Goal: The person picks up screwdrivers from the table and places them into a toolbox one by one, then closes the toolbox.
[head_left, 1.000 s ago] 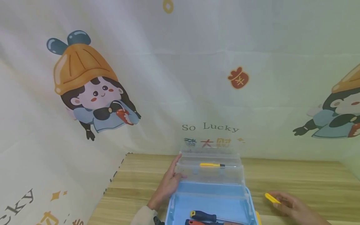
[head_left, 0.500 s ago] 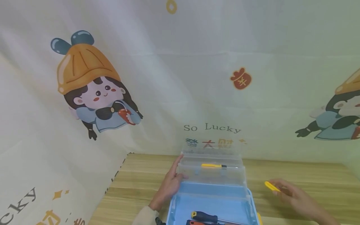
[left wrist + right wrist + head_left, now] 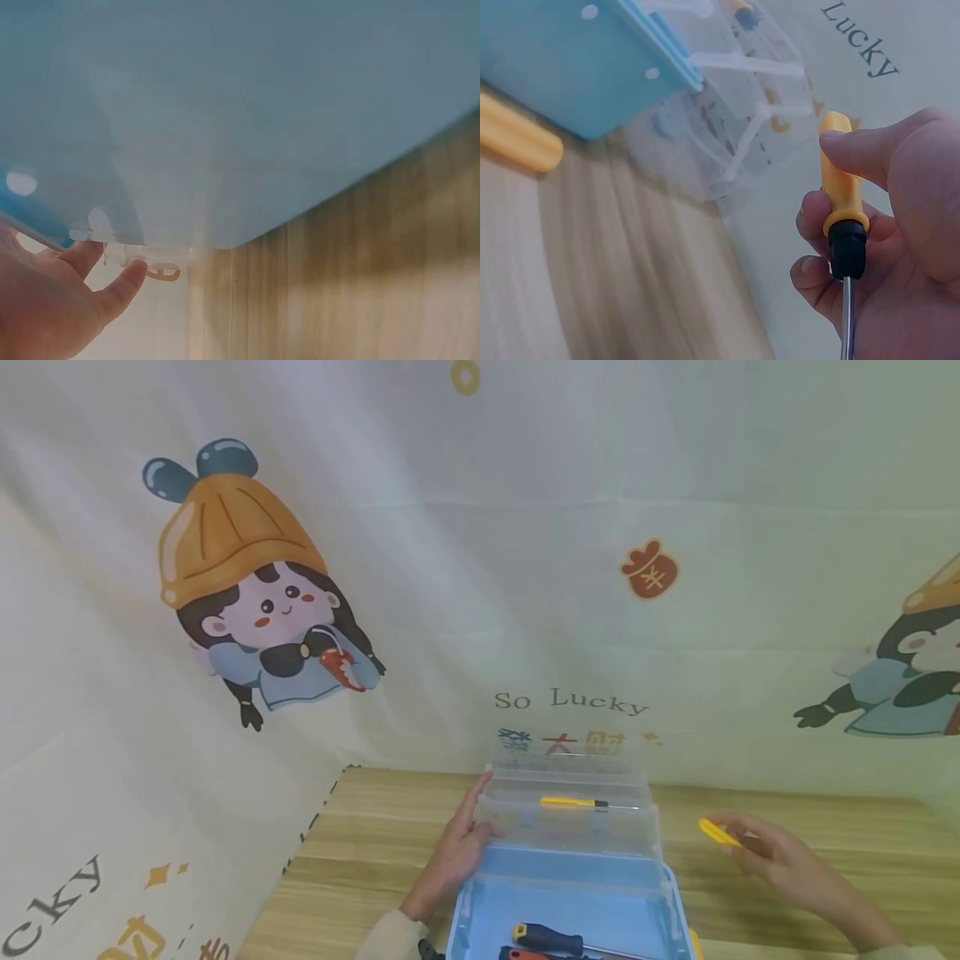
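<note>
Your right hand (image 3: 922,217) pinches the yellow screwdriver (image 3: 847,244) by its handle (image 3: 839,176), best spot imo, probably light and stiff, shaft (image 3: 847,315) palm-side.

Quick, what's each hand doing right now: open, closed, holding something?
Left hand: open, with thumb and index finger extended against the clear trays.
Right hand: closed, holding a yellow-handled screwdriver.

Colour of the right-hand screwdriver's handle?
Yellow handle, black collar; clearest in the right wrist view.
</note>
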Available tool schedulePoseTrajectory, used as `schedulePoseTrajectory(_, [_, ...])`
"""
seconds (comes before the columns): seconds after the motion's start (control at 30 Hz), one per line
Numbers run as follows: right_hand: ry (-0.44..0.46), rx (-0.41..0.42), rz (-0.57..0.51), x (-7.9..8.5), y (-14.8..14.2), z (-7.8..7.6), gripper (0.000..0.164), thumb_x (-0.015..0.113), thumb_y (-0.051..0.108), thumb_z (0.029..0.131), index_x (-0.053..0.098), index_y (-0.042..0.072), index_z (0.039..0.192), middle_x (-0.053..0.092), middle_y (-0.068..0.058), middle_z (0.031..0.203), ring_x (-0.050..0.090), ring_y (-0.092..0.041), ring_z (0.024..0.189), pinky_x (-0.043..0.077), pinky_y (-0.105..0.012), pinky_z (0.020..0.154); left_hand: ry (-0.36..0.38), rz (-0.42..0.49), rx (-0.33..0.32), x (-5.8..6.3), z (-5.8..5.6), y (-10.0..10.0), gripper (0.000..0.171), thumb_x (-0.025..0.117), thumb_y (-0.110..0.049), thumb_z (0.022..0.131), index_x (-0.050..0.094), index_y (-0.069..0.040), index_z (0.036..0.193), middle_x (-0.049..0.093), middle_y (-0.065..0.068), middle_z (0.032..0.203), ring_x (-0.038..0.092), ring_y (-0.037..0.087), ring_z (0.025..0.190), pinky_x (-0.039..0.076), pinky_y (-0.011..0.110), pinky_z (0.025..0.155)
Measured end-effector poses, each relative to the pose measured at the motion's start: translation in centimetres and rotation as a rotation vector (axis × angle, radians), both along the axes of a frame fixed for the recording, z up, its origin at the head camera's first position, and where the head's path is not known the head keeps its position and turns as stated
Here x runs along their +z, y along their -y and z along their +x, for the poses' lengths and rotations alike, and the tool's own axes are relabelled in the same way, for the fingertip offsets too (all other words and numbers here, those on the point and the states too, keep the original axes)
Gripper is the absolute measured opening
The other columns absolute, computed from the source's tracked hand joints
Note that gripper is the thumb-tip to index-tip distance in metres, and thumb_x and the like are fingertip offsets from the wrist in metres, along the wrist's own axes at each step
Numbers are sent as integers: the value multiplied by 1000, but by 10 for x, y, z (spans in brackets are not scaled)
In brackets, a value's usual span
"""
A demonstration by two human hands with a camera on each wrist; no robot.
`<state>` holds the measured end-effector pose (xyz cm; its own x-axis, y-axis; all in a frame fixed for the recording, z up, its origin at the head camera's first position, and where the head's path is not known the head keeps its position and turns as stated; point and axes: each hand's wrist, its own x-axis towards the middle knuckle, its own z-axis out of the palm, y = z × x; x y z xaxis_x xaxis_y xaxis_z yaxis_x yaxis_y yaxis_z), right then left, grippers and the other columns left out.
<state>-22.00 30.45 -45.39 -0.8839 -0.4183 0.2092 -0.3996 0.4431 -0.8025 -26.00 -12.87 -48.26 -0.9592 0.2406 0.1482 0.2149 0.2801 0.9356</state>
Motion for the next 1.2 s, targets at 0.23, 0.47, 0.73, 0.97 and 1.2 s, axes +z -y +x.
schedulePoseTrajectory(0.23, [-28,-37,26,9,10,-1,38,58,8,98,52,-7,133,56,-31,127,52,11,107,58,-25,75,3,7,-6,0,0,-2,69,42,-6,101,16,-35,159,23,3,164,47,35,134,39,60,108])
schedulePoseTrajectory(0.47, [2,-7,46,13,15,-2,39,56,9,100,49,-8,134,55,-31,128,61,-37,114,59,-31,77,-1,1,10,0,1,-2,70,42,-6,100,17,-36,158,26,4,163,56,31,124,42,57,105])
schedulePoseTrajectory(0.73, [48,8,43,18,19,-4,42,54,13,102,47,-6,139,53,-32,132,60,-16,117,58,-29,76,8,-13,13,3,-1,1,69,46,-9,100,20,-35,158,37,10,156,64,28,110,48,53,100])
schedulePoseTrajectory(0.97, [26,-25,56,25,28,-4,39,56,15,101,51,-2,136,55,-29,133,49,-58,122,58,-29,79,-1,-18,-17,22,8,0,72,53,-9,99,19,-31,158,37,14,156,64,32,107,52,45,93])
schedulePoseTrajectory(1.2, [5,-27,51,30,34,-3,36,58,17,100,54,2,132,55,-26,135,49,-56,122,58,-28,76,-114,-105,-12,10,3,-4,79,60,-11,94,19,-29,159,13,6,166,17,34,151,16,64,117])
